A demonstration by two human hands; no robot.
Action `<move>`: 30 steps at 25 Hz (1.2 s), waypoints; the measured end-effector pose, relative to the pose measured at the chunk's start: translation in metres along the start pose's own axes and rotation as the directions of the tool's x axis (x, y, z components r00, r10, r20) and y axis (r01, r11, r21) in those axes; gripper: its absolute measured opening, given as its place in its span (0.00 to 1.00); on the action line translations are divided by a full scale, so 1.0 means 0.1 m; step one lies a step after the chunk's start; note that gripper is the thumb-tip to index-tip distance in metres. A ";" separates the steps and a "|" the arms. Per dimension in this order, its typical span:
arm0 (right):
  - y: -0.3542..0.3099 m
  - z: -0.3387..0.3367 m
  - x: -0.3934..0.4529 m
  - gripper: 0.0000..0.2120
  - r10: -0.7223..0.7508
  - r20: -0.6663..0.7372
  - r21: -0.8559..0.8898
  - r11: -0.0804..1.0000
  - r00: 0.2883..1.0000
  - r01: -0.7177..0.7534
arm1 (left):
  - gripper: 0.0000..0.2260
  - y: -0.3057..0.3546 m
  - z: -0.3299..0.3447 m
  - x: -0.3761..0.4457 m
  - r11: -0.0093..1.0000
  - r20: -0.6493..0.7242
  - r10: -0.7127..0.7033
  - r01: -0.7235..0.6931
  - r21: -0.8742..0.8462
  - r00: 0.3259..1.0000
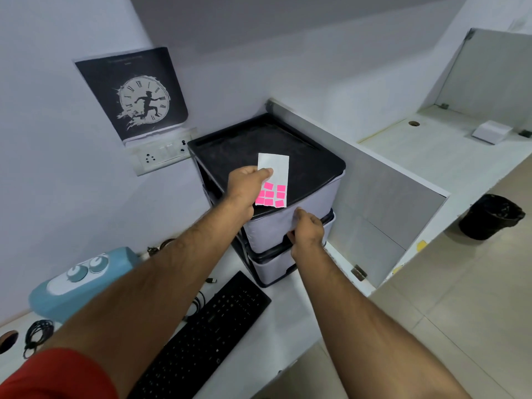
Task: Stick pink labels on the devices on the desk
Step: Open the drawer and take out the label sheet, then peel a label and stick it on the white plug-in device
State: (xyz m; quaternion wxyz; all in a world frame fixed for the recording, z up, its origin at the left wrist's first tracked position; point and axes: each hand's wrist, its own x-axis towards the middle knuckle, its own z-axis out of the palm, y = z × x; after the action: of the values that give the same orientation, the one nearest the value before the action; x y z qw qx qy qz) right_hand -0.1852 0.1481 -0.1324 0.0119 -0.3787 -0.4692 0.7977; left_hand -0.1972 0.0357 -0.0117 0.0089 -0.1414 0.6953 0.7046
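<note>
- I see the white desk (290,309) carrying a grey drawer unit (290,226) with a black top; two drawers show, both shut, contents hidden.
- One black keyboard (207,332) lies in front of it, and one blue case (77,280) sits at the left.
- My left hand (244,188) reaches out over the unit's top, thumb and fingers pinching the white label sheet (273,174).
- My right hand (306,230) rests against the upper drawer's front, fingers curled at its lower edge.
- I count about eight pink labels (270,194) on the sheet's lower half.
</note>
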 end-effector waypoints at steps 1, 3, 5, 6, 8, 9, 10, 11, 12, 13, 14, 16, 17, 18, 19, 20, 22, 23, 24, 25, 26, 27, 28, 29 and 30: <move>-0.01 -0.03 -0.08 0.16 -0.013 -0.002 -0.009 1.000 1.000 0.013 | 0.03 0.00 0.00 -0.06 1.000 -0.005 -0.002 0.002 -0.009 1.000; -0.02 -0.14 -0.35 0.12 -0.018 0.046 0.007 1.000 0.999 0.017 | 0.03 -0.03 -0.04 -0.26 1.000 -0.029 0.012 -0.013 -0.026 1.000; 0.07 -0.32 -0.69 0.13 0.014 0.192 0.004 1.000 0.981 -0.016 | 0.03 -0.13 -0.15 -0.57 0.999 -0.091 0.030 -0.033 -0.038 0.995; 0.13 -0.40 -0.84 0.15 0.032 0.278 0.001 0.999 0.960 -0.034 | 0.03 -0.21 -0.22 -0.71 0.998 -0.120 0.034 -0.040 -0.049 0.992; 0.30 -0.55 -1.17 0.18 0.082 0.459 -0.029 0.997 0.885 -0.077 | 0.04 -0.41 -0.44 -1.08 0.996 -0.199 0.029 -0.044 -0.073 0.980; 0.40 -0.62 -1.32 0.19 0.112 0.525 -0.072 0.994 0.844 -0.087 | 0.04 -0.52 -0.58 -1.28 0.994 -0.243 0.004 -0.030 -0.102 0.970; 0.52 -0.68 -1.50 0.19 0.147 0.576 -0.118 0.988 0.804 -0.096 | 0.04 -0.62 -0.74 -1.50 0.990 -0.290 -0.027 -0.016 -0.143 0.957; 0.63 -0.73 -1.65 0.19 0.172 0.613 -0.146 0.984 0.771 -0.104 | 0.05 -0.71 -0.89 -1.69 0.982 -0.317 -0.051 -0.010 -0.189 0.947; 0.75 -0.76 -1.78 0.17 0.190 0.643 -0.172 0.980 0.742 -0.102 | 0.05 -0.80 -1.03 -1.86 0.973 -0.337 -0.074 -0.006 -0.231 0.939; 0.90 -0.78 -1.93 0.15 0.214 0.671 -0.217 0.972 0.710 -0.088 | 0.06 -0.89 -1.18 -2.05 0.963 -0.364 -0.095 -0.007 -0.269 0.926; 1.04 -0.80 -2.07 0.12 0.232 0.691 -0.264 0.963 0.685 -0.061 | 0.06 -0.96 -1.32 -2.25 0.954 -0.393 -0.114 -0.009 -0.298 0.912; 1.31 -0.80 -2.32 0.09 0.258 0.708 -0.327 0.945 0.658 -0.018 | 0.07 -1.13 -1.57 -2.59 0.942 -0.453 -0.150 -0.011 -0.334 0.879; 1.46 -0.80 -2.46 0.08 0.276 0.707 -0.356 0.934 0.651 -0.009 | 0.08 -1.24 -1.71 -2.77 0.941 -0.489 -0.165 -0.011 -0.337 0.857; 1.59 -0.79 -2.59 0.08 0.289 0.701 -0.385 0.923 0.653 0.005 | 0.09 -1.35 -1.85 -2.94 0.946 -0.524 -0.182 0.003 -0.323 0.832; 1.71 -0.78 -2.70 0.06 0.299 0.691 -0.419 0.908 0.658 0.027 | 0.11 -1.47 -1.99 -3.09 0.957 -0.561 -0.191 0.028 -0.287 0.806; 1.85 -0.77 -2.81 0.05 0.303 0.683 -0.456 0.887 0.665 0.065 | 0.14 -1.57 -2.14 -3.23 0.974 -0.602 -0.183 0.061 -0.217 0.777; 2.20 -0.73 -3.05 0.03 0.313 0.682 -0.532 0.833 0.661 0.154 | 0.22 -1.78 -2.52 -3.49 0.992 -0.697 -0.093 0.130 0.000 0.711; 2.38 -0.70 -3.20 0.03 0.329 0.689 -0.561 0.806 0.646 0.188 | 0.24 -1.88 -2.74 -3.62 0.978 -0.729 -0.022 0.166 0.126 0.684; 2.56 -0.66 -3.33 0.04 0.345 0.701 -0.587 0.776 0.625 0.230 | 0.23 -1.94 -2.94 -3.72 0.943 -0.737 0.051 0.211 0.258 0.674; 2.74 -0.62 -3.49 0.05 0.361 0.707 -0.611 0.744 0.607 0.270 | 0.22 -2.00 -3.16 -3.83 0.887 -0.724 0.114 0.260 0.383 0.680; 2.93 -0.57 -3.64 0.05 0.367 0.712 -0.628 0.714 0.599 0.309 | 0.20 -2.04 -3.38 -3.93 0.818 -0.706 0.158 0.309 0.485 0.690; 3.13 -0.50 -3.83 0.04 0.375 0.714 -0.641 0.690 0.591 0.337 | 0.18 -2.10 -3.63 -4.03 0.757 -0.693 0.182 0.350 0.551 0.698; 3.27 -0.46 -3.95 0.03 0.384 0.721 -0.645 0.676 0.576 0.357 | 0.17 -2.13 -3.80 -4.11 0.715 -0.678 0.197 0.369 0.594 0.708; 3.45 -0.41 -4.07 0.02 0.397 0.726 -0.650 0.663 0.561 0.372 | 0.16 -2.18 -3.99 -4.20 0.691 -0.659 0.214 0.365 0.624 0.721; 3.55 -0.37 -4.13 0.02 0.402 0.736 -0.648 0.653 0.545 0.392 | 0.14 -2.22 -4.10 -4.22 0.692 -0.640 0.207 0.352 0.631 0.740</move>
State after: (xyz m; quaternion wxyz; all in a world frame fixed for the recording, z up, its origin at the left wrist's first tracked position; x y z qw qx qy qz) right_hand 0.2509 -0.1780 -0.1665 -0.3748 0.0807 -0.6997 0.6028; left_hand 0.3306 -0.2824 -0.1366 -0.1562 -0.3982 0.8612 0.2746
